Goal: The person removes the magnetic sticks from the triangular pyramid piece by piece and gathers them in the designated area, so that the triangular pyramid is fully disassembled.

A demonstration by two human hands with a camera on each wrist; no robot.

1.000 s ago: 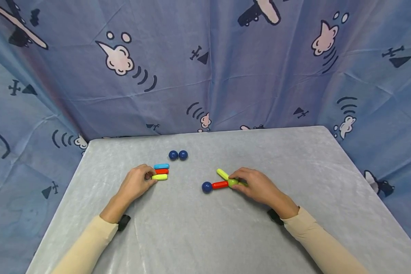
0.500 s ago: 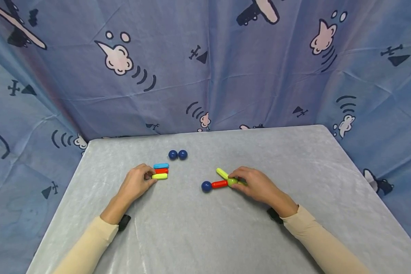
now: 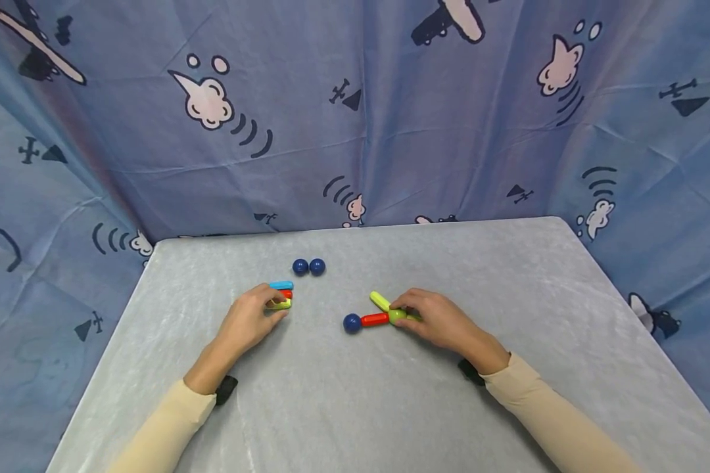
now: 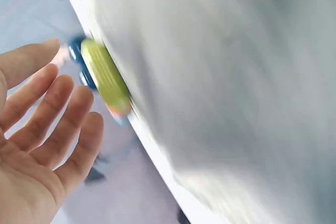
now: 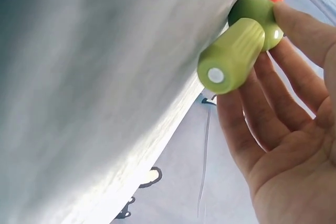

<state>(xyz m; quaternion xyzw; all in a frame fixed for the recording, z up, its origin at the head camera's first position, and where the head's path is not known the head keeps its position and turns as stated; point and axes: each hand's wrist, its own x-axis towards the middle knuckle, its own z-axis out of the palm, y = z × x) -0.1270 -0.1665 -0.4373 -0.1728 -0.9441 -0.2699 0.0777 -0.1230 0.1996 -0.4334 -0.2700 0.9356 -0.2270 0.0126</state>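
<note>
My left hand is beside a row of three sticks: a light blue one, a red one and a yellow-green one. In the left wrist view its loosely bent fingers are apart from the yellow-green stick, with nothing between them. Thumb and fingers of my right hand pinch a green ball. From that ball extend a red stick ending in a dark blue ball, a yellow-green stick, and another yellow-green stick toward the right wrist camera.
Two dark blue balls lie side by side behind the row of sticks. A grey-white cloth covers the table, and a blue patterned curtain hangs along its back and sides.
My left hand has moved right, from the end of the yellow-green stick to partly over the row. My right hand has shifted the joined sticks and balls slightly left.
</note>
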